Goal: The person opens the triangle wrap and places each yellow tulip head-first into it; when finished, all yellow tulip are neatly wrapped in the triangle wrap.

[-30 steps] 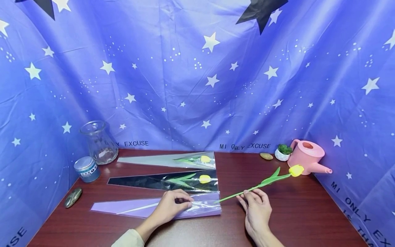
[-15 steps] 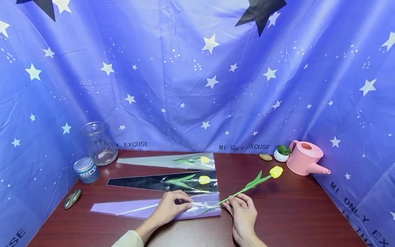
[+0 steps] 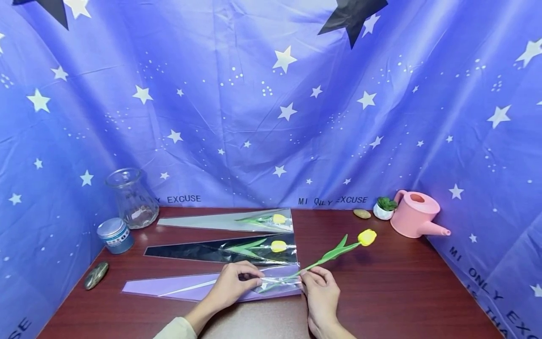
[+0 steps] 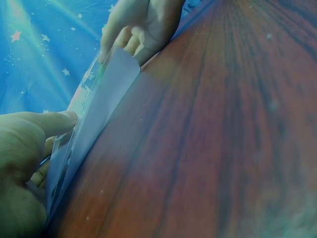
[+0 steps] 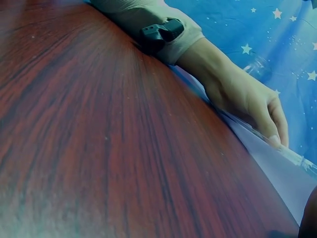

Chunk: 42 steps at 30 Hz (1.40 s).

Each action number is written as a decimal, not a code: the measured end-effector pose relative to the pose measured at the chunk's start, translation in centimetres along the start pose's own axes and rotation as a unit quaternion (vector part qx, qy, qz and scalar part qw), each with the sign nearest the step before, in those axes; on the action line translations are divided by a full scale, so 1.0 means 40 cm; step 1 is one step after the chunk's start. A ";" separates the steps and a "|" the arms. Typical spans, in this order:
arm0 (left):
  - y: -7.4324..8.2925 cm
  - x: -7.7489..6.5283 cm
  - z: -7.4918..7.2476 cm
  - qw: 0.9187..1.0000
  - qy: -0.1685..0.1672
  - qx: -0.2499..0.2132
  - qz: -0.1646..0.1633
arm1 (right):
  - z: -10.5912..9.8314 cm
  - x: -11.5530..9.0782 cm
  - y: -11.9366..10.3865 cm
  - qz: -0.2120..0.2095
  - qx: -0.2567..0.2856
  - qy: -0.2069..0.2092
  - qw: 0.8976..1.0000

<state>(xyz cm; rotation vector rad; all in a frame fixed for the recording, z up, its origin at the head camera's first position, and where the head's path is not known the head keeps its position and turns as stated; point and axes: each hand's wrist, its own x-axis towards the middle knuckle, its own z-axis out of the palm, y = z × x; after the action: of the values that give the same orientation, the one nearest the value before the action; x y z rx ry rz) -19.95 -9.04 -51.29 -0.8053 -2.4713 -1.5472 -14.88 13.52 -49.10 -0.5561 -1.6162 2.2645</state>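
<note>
My right hand pinches the green stem of a yellow tulip at the mouth of a purple, clear-fronted flower sleeve. The stem's lower end shows through the film inside the sleeve. Bloom and leaves stick out to the upper right. My left hand pinches the sleeve's clear film near the mouth, thumb on top, as the left wrist view shows. There, the mouth of the purple sleeve stands raised between both hands. In the right wrist view the left hand bends over the film; the right is mostly out of frame.
Behind lie a black sleeve and a grey sleeve, each with a yellow tulip inside. A glass vase, blue jar and dark stone stand left. Pink watering can, potted succulent and tan stone are back right.
The right hand has moved left with the tulip, and more of its stem is inside the purple sleeve. The left hand has kept its place on the film.
</note>
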 end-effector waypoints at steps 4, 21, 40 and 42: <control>0.003 -0.001 -0.001 1.000 0.001 -0.007 -0.003 | 0.006 -0.005 0.003 0.003 -0.026 0.006 1.000; -0.004 -0.002 0.004 1.000 -0.002 0.005 0.010 | -0.085 0.061 -0.100 -0.102 -0.049 0.005 0.994; -0.004 -0.001 -0.005 1.000 -0.007 0.019 -0.002 | -0.319 0.439 -0.240 -0.193 -0.352 -0.185 0.897; -0.002 -0.002 -0.004 1.000 -0.010 0.016 -0.006 | -0.316 0.450 -0.235 -0.185 -0.356 -0.207 0.892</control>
<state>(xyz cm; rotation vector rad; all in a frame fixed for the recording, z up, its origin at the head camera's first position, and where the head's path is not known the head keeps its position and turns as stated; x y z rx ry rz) -19.96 -9.23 -51.31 -0.8054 -2.5136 -1.5065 -24.47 35.24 -46.29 0.1207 -2.5199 1.5290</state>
